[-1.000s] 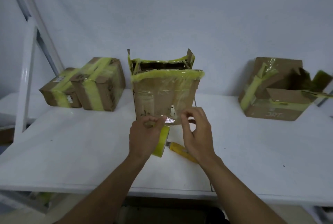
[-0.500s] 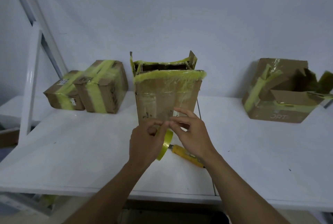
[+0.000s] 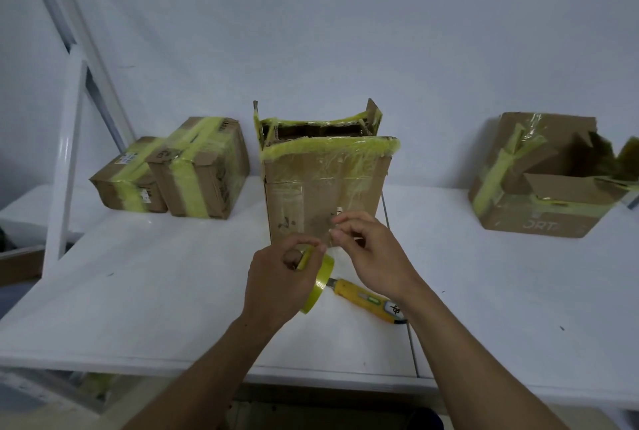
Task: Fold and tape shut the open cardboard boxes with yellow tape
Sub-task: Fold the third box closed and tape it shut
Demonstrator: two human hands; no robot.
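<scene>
Hands have parted: left hand (image 3: 280,277) grips the yellow tape roll (image 3: 320,286), right hand (image 3: 371,253) pinches its loose end before the open box (image 3: 325,187).

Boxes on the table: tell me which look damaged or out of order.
The right box has torn flaps splayed open. The middle box stands open, with ragged yellow tape crumpled along its front rim.
</scene>
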